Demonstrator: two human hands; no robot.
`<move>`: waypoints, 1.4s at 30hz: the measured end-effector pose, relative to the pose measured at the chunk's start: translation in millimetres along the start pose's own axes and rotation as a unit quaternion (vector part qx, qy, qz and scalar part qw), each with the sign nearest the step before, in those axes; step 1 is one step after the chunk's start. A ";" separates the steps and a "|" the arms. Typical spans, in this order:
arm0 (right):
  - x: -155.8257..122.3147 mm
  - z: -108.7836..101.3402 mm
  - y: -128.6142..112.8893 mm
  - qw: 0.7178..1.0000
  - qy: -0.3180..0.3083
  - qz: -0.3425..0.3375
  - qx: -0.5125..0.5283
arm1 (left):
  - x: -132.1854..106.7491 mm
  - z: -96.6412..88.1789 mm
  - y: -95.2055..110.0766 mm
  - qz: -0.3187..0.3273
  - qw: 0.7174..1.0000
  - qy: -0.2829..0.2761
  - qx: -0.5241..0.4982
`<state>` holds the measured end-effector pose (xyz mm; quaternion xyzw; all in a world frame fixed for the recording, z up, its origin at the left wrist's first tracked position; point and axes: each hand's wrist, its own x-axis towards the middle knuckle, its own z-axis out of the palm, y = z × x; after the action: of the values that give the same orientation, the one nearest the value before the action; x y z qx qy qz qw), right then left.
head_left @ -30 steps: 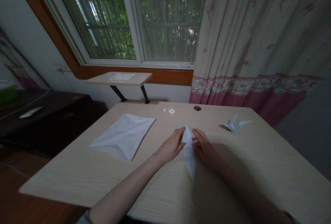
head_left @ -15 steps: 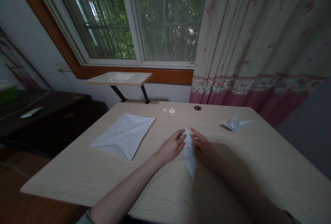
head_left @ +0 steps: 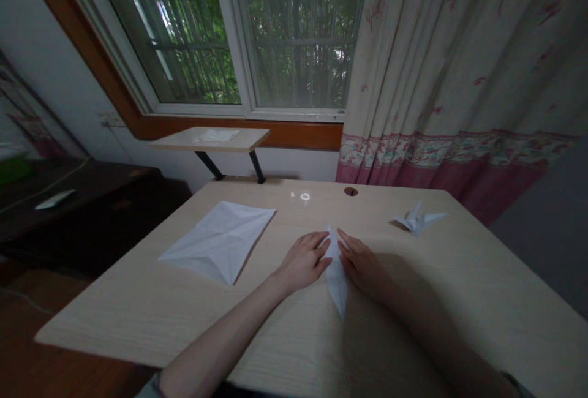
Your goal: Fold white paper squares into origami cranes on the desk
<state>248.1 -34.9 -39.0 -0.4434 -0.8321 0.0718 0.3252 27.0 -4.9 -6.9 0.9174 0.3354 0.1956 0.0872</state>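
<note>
A narrow folded sheet of white paper (head_left: 337,285), a long diamond shape with pointed ends, lies on the table in front of me. My left hand (head_left: 305,260) grips its left edge, with the fingertips and thumb on the paper. On the opposite edge, my right hand (head_left: 361,260) holds the paper with bent fingers. The fingers partly cover the upper half, so the folds there are hard to make out. To the right rests a folded white paper crane (head_left: 416,221) with its wings spread. A creased, unfolded white paper sheet (head_left: 220,242) lies flat to the left.
The pale wooden table (head_left: 285,337) has a round cable hole (head_left: 351,191) near its back edge. A small raised shelf (head_left: 174,141) on black legs holds another white paper piece (head_left: 218,135). A patterned curtain (head_left: 413,79) hangs behind, and a dark side table (head_left: 114,183) stands left.
My left hand's fingers have settled slightly lower and flatter at the paper's left edge. The right fingers have shifted a little; the paper stays in nearly the same place.
</note>
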 end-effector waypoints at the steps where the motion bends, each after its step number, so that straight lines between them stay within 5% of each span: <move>1: 0.1 0.0 0.1 1.000 0.000 0.000 -0.005 | -0.2 0.2 -0.5 0.001 1.000 -0.001 -0.001; 7: 0.0 0.1 -0.5 0.999 -0.005 0.021 -0.025 | 0.2 -0.5 -1.2 0.001 1.000 -0.013 0.024; 14: -0.6 -1.2 -2.6 0.993 0.089 0.072 -0.016 | 2.4 -1.1 1.4 0.000 0.999 -0.003 0.037; 18: 2.6 -7.8 -8.8 0.994 0.068 0.090 -0.009 | 3.5 -5.3 4.5 -0.008 0.999 -0.003 0.038; 27: 5.4 -11.4 -10.4 0.997 0.035 0.073 0.017 | 3.5 -2.4 0.9 -0.003 0.999 0.004 0.046; 42: 5.8 -13.4 -8.3 0.992 0.108 0.053 0.024 | 2.7 -4.5 1.3 -0.003 1.000 0.012 0.024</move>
<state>248.1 -37.6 -22.4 -0.4838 -0.7656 0.0607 0.4196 27.8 -4.0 -1.7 0.9160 0.3436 0.1977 0.0616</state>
